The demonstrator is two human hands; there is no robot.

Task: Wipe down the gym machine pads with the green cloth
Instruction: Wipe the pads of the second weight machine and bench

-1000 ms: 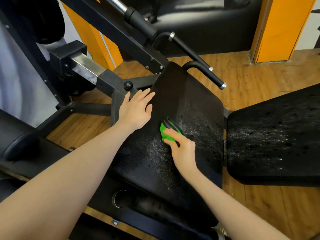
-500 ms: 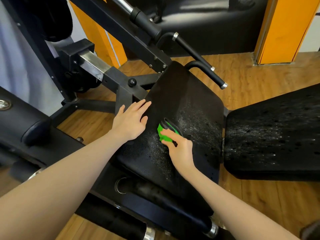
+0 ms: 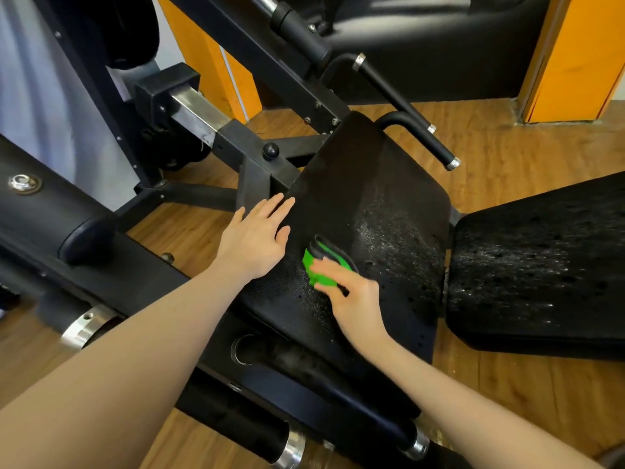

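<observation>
**Two pads, one small cloth: streaks and missed patches were the likely faults**

Head view. One folded green cloth (image 3: 319, 265) sat at the centre of the frame, pressed onto the near pad (image 3: 372, 204) under the right hand (image 3: 351, 296), whose fingers curled over it and held it against the vinyl. The left hand (image 3: 253, 242) lay flat and spread, holding nothing, on the pad's left edge.

White droplets speckled the right half of the near pad and most of the second pad (image 3: 541, 258) at the right of the frame, so much of the job looked undone. The cloth was small against that wet area; it would probably soak through and smear liquid instead of lifting it. The pad was tilted, so liquid could run toward its lower edge and onto the frame tube (image 3: 304, 384) below. The bracing left hand rested near bare metal brackets, and a slip on wet vinyl might knock it against them.

Both pads were black, textured and perforated, which could trap moisture. Around them lay a wooden floor (image 3: 507, 143), with orange posts (image 3: 575, 55) in the upper right and a handle bar (image 3: 416, 130) above the near pad.
</observation>
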